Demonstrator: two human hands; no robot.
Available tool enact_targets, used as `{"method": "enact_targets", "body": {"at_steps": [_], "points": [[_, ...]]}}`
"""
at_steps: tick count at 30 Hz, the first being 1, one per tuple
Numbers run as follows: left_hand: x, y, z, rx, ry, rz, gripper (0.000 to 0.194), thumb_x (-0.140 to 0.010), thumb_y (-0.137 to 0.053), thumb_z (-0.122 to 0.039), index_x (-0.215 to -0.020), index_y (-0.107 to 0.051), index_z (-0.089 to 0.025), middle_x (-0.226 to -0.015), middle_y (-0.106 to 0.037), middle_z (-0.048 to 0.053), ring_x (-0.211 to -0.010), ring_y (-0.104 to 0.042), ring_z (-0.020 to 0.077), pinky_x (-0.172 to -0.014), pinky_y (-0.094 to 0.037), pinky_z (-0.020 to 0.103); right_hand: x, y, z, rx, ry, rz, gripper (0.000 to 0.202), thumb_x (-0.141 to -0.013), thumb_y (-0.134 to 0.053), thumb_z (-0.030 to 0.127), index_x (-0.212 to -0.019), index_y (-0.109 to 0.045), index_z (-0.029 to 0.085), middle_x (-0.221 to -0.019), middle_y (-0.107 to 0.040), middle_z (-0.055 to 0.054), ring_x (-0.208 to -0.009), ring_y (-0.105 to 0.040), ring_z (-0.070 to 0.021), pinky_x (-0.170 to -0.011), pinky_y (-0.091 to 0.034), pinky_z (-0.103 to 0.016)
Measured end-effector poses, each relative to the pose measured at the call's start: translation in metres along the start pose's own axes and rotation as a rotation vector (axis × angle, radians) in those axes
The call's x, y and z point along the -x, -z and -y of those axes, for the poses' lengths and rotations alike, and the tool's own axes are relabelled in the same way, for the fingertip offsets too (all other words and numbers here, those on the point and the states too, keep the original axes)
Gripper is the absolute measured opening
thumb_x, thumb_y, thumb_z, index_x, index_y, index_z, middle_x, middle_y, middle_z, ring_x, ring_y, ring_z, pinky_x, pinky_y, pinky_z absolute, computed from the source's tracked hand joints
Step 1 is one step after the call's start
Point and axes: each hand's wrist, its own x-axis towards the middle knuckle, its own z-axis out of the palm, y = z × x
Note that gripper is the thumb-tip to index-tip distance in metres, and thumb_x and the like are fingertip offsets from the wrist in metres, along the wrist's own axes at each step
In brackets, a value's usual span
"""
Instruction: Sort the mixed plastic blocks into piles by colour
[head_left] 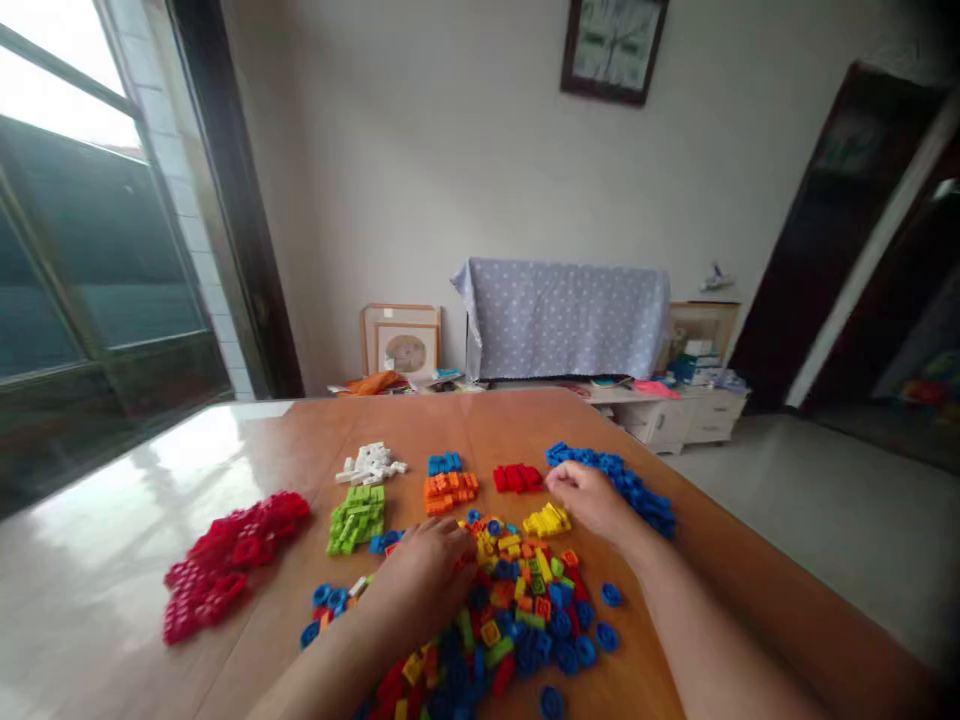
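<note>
My left hand [435, 565] rests over the left part of a mixed pile of small coloured blocks [517, 600], its fingers curled down; what they hold, if anything, is hidden. My right hand [585, 490] is closed, between a red group of blocks [517, 478] and a long blue pile [630, 485]; its fingertips are too small to read. Just below it lies a yellow group [547, 520]. Orange blocks [450, 491] with blue ones [445, 463] behind them lie beyond my left hand. Green blocks [357, 520] and white blocks [371, 464] are farther left.
A large heap of dark-red pieces [232, 560] lies on the left of the wooden table [300, 620]. Loose blue round pieces [607, 636] lie at the mixed pile's right edge. Behind the table stand a cloth-covered object [566, 320] and a white cabinet [686, 420].
</note>
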Motion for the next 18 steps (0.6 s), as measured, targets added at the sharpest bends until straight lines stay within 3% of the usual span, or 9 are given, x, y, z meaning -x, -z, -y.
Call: {"method": "enact_targets", "body": {"at_steps": [4, 8, 18], "points": [[0.000, 0.001, -0.001, 0.013, 0.014, -0.007, 0.018, -0.095, -0.049, -0.030, -0.091, -0.066, -0.024, -0.094, -0.064, 0.005, -0.093, -0.060, 0.0223, -0.078, -0.047, 0.030, 0.019, -0.025, 0.040, 0.170, 0.168, 0.076, 0.025, -0.089, -0.059, 0.036, -0.103, -0.074, 0.022, -0.095, -0.068, -0.003, -0.083, -0.063, -0.0164, -0.075, -0.045, -0.026], [0.000, 0.001, 0.000, 0.021, 0.017, -0.006, 0.015, -0.094, -0.052, -0.029, -0.092, -0.066, -0.024, -0.096, -0.064, 0.005, -0.095, -0.060, 0.0226, -0.079, -0.047, 0.029, 0.032, -0.035, 0.066, 0.360, 0.280, 0.134, 0.028, -0.090, -0.062, 0.042, -0.112, -0.074, 0.030, -0.101, -0.066, -0.005, -0.098, -0.061, -0.0207, -0.084, -0.044, -0.029], [0.000, 0.000, 0.001, 0.000, 0.017, -0.001, 0.014, -0.092, -0.052, -0.027, -0.092, -0.066, -0.024, -0.097, -0.065, 0.005, -0.094, -0.060, 0.0224, -0.079, -0.046, 0.030, 0.029, -0.040, 0.063, 0.438, 0.247, 0.165, 0.027, -0.091, -0.061, 0.045, -0.106, -0.076, 0.028, -0.098, -0.064, -0.006, -0.100, -0.058, -0.0220, -0.086, -0.041, -0.030]]}}
